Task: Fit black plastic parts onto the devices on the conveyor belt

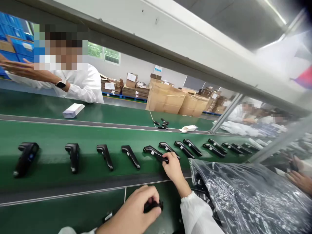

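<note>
My right hand (172,167) reaches over the green belt, thumb and fingers closed on the lower end of a black pistol-shaped handheld device (151,150). That device lies on the belt and bears a small white label. Lower and closer to me, my left hand (140,208) is curled round a black plastic part (153,206), whose shape is mostly covered by the fingers. Similar black devices lie in a row along the belt, such as one (131,156) just left of my right hand. A black item (109,215) shows partly behind my left wrist.
A clear plastic bag (243,188) covers black parts at right. Beyond the belt are a white box (73,110), an open carton (188,128) and small black pieces (162,123). A co-worker (83,81) sits opposite; another person's hand (301,178) is at right. A shelf beam (195,42) crosses overhead.
</note>
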Available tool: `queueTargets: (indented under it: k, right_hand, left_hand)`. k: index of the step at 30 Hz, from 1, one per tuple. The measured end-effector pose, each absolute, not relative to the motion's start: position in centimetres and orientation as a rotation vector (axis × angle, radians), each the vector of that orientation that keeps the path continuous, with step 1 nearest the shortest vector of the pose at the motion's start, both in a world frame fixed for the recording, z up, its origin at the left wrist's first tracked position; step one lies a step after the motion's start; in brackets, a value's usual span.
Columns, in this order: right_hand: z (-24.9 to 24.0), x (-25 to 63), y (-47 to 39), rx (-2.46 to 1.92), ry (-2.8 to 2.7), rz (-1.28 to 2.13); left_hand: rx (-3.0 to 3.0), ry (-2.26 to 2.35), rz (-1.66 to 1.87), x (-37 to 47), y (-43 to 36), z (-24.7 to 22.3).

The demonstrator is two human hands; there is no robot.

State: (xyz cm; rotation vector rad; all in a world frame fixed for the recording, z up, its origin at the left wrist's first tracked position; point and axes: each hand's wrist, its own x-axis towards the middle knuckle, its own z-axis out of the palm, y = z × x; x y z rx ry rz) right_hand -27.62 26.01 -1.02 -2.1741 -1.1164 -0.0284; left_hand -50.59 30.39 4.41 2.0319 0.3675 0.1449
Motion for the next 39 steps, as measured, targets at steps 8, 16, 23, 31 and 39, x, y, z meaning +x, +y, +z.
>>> queueTargets:
  k: [8,16,23,31,39]
  right_hand:
    - [-1.1,-24.0,25.3,-2.285,-1.268,0.112]
    - [-1.5,-24.3,26.0,-2.479,-1.484,-0.028]
    - [-0.1,-25.8,25.3,-2.451,-1.317,-0.162]
    - [4.7,-28.9,23.8,-1.684,-1.490,0.765]
    - [-1.7,-27.6,26.6,-2.020,-1.505,0.208]
  left_hand:
    - [1.545,0.570,0.298,-49.5,34.1,3.3]
    - [1.404,0.690,0.263,-49.5,34.5,4.7]
    - [1.380,0.604,0.330,-47.2,33.9,3.6]
    - [1.818,0.554,0.475,-47.1,33.4,3.0]
    - [2.841,-0.011,-0.016,-48.9,29.8,2.7]
